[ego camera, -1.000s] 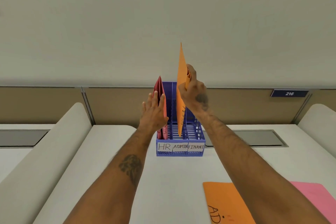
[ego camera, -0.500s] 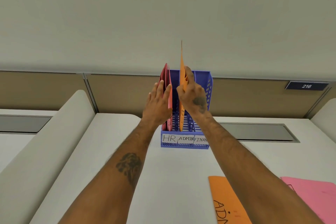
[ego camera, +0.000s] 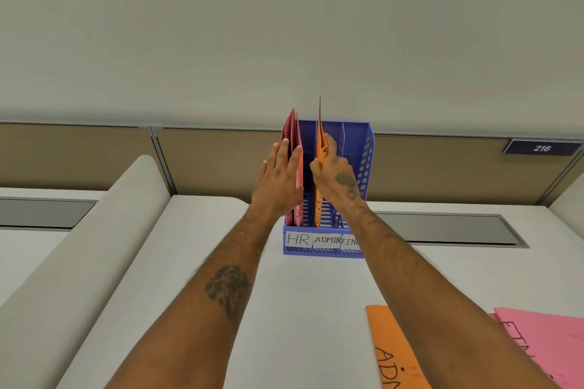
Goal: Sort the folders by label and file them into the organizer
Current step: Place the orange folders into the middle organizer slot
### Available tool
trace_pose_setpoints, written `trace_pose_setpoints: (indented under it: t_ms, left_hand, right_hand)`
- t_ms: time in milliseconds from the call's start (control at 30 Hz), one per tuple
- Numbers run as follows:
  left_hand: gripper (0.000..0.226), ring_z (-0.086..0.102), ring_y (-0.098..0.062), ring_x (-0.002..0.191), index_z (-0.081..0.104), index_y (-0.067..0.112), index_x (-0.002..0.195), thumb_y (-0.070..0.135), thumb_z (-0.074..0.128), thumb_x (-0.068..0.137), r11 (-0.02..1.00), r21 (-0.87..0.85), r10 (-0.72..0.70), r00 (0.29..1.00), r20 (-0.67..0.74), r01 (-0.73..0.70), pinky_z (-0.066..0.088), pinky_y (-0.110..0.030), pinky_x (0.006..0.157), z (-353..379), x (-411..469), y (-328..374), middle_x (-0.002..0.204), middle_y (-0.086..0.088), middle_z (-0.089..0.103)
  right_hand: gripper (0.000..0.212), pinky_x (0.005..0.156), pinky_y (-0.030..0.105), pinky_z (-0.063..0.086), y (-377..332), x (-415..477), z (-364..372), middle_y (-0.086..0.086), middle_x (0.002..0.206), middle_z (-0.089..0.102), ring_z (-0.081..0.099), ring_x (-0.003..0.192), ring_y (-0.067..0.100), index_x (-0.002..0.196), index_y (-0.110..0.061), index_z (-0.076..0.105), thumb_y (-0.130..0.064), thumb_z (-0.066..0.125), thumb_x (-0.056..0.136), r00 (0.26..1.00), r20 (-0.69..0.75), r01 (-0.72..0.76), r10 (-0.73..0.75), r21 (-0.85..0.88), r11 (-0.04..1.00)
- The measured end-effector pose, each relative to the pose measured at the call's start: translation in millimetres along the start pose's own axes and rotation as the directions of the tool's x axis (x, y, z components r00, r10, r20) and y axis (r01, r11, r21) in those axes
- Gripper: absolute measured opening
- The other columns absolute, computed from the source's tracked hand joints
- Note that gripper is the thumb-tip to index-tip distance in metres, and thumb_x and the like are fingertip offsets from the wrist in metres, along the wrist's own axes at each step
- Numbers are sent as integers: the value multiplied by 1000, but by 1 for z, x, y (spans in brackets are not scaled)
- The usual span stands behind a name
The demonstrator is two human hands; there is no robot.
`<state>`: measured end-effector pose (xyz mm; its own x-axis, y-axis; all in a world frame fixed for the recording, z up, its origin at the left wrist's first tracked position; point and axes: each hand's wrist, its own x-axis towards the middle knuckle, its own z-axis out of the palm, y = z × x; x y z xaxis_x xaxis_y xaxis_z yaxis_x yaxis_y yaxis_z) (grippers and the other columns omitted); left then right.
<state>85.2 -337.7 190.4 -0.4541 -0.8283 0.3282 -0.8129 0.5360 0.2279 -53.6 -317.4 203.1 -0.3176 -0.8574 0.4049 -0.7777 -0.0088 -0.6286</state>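
At the far left, a white divider [ego camera: 79, 246] curves up beside the desk [ego camera: 300, 309]. A grey slot [ego camera: 41, 213] sits behind it. Two bare arms reach over the desk to the back. There the blue organizer [ego camera: 366, 148] stands upright in front of a tan panel [ego camera: 221, 161].

The left hand [ego camera: 278, 183] is flat, with its fingers straight. It presses on the side of the red folders [ego camera: 292, 126] and holds nothing. The red folders stand on end in the left slot, above the HR label [ego camera: 297, 239].

Next is the middle slot, with the ADMIN label [ego camera: 327, 240]. The orange folder [ego camera: 320, 139] stands on end in this slot. Its lower end reaches down near the slot floor. Its top corner pokes up above the organizer's back wall. A small gap lies between it and the red folders. The right hand [ego camera: 335, 174] pinches the orange folder partway up, thumb on one side and curled fingers on the other.

The right slot has a label that starts with FIN [ego camera: 349, 242]. The right arm hides the rest. Another grey slot [ego camera: 442, 227] lies in the desk just past the organizer.

Nearer, on the right, a loose orange folder [ego camera: 395, 347] lies flat on the desk with big black letters on it. The right arm covers part of it. Pink folders [ego camera: 546, 347] lie flat at the right edge. I cannot tell if they touch the loose orange folder. High on the right, a dark sign [ego camera: 542, 148] on the panel reads 216.
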Motion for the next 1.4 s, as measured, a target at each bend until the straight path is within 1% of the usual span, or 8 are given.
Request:
trace_pose_setpoints:
  t_ms: [200,400,600,700,800,900,1067,1400]
  left_hand:
    - [93,-13,-27,152,-4,23,157,28,62,90,1000,17,4,1000,2,-4,5,-47,120,1,2,-2,165,-8,-11]
    - [96,-14,-29,151,-8,22,156,30,61,91,1000,25,5,1000,25,-6,4,-49,120,0,0,-2,165,-9,-13]
    - [100,-14,-31,151,-12,21,156,35,62,90,998,67,15,1000,-14,-14,3,-51,120,-2,-26,-2,164,-12,-14]
    - [96,-14,-32,151,-13,20,156,44,56,93,997,68,30,999,-40,-27,-1,-51,119,0,-48,1,164,-11,-16]
    - [92,-16,-32,151,-11,18,157,43,53,95,997,60,47,999,-22,-46,1,-53,121,6,-75,10,164,-11,-17]
    - [96,-22,-29,149,-18,22,154,52,51,95,997,52,48,998,32,-50,-4,-52,120,20,-102,21,162,-9,-23]
    - [91,-24,-26,149,-20,26,152,59,43,95,997,34,59,994,92,-63,-6,-52,119,47,-137,47,162,-6,-25]
    - [86,-22,-28,150,-15,25,155,66,31,95,998,50,31,975,220,-43,-3,-54,121,98,-186,136,163,-7,-21]
  right_hand:
    - [48,69,40,55,7,0,10,11,96,60,60,76,24,145,-18,24,-29,40,101,967,131,-211,220,-82,974]
    - [47,79,45,57,5,0,3,12,104,63,65,85,28,139,-16,32,-39,45,99,949,202,-223,244,-119,967]
    - [54,83,44,50,9,-30,-21,16,119,62,62,101,32,145,-16,29,-40,44,100,944,250,-167,213,-192,967]
    - [59,99,49,45,19,-56,-30,16,144,45,46,129,32,149,-15,26,-45,41,100,957,248,-96,153,-229,969]
    - [67,113,51,33,40,-87,-37,18,160,17,14,148,34,153,-16,19,-53,34,100,956,274,-7,107,-342,940]
    - [76,114,54,29,62,-119,-45,18,162,5,2,150,34,155,-18,17,-65,24,94,960,257,14,109,-434,901]
    - [113,115,57,19,91,-168,-69,17,163,2,-1,150,35,155,-22,14,-84,-20,67,959,256,26,119,-502,865]
    - [115,115,58,16,172,-247,-131,18,162,4,1,150,35,155,-21,16,-83,-25,67,936,298,-2,188,-529,849]
